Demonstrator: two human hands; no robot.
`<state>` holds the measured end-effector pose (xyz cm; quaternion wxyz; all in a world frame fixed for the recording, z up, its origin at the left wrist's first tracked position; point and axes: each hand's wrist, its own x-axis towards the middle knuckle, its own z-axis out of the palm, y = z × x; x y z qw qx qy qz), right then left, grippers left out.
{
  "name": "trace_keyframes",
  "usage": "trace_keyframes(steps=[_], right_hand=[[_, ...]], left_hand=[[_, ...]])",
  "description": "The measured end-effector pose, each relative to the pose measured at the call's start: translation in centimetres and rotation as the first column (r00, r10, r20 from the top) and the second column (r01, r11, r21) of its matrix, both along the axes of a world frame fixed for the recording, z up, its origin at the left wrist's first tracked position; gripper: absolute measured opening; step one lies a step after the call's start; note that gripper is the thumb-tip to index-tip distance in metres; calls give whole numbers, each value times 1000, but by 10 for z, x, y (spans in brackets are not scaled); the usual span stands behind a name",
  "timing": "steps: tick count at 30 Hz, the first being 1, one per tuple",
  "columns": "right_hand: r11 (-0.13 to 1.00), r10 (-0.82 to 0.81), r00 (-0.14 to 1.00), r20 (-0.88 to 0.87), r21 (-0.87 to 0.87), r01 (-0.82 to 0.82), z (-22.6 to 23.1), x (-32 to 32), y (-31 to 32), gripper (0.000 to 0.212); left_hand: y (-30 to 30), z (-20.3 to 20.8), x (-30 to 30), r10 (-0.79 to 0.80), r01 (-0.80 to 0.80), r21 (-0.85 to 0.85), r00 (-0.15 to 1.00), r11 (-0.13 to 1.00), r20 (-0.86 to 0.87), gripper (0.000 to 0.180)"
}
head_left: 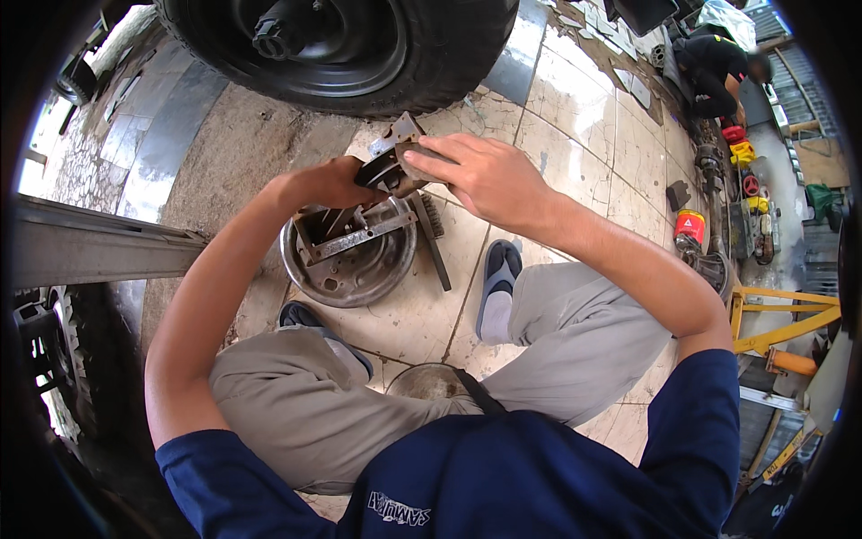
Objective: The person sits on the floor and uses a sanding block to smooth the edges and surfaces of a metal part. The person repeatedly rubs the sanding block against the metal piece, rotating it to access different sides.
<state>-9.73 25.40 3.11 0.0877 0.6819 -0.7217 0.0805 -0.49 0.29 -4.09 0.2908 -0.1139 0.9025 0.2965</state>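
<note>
Over the floor in front of me, my left hand (334,182) is closed on a metal bracket (395,137) with holes in its grey plate and a dark channel-like side. My right hand (492,178) reaches across from the right, closed on a brownish flat piece (412,160) that rests against the bracket. What this piece is I cannot make out. Directly below lies a round, worn metal wheel rim (346,292), with a rectangular metal frame (346,244) on top of it. A wire brush (431,235) with a dark handle leans at the rim's right side.
A large tyre (449,67) stands just beyond my hands. To the left, a grey metal beam (108,241) juts in. At right are a red can (689,226), a yellow metal frame (781,323), several tools and a crouching person (714,72). Beneath me is a round seat (422,381).
</note>
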Motion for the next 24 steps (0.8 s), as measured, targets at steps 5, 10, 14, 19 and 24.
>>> trace_keyframes(steps=[5,10,14,19,24], right_hand=[[996,-78,995,-60,32,80,-9,-20,4,51],[1000,16,999,-47,17,-15,-3,-10,-2,50],[990,-144,989,45,17,143,-5,-30,2,50],[996,70,997,-15,57,-70,4,-15,-4,53],[988,136,969,-206,94,-119,5,-25,-7,50]], left_hand=[[3,16,-2,-5,5,-11,1000,1000,-22,70],[2,19,5,-33,33,46,999,998,8,78],[0,15,3,-56,56,26,998,998,-13,82],[3,23,2,-114,113,28,993,993,14,85],[4,22,10,-93,93,7,995,996,22,82]])
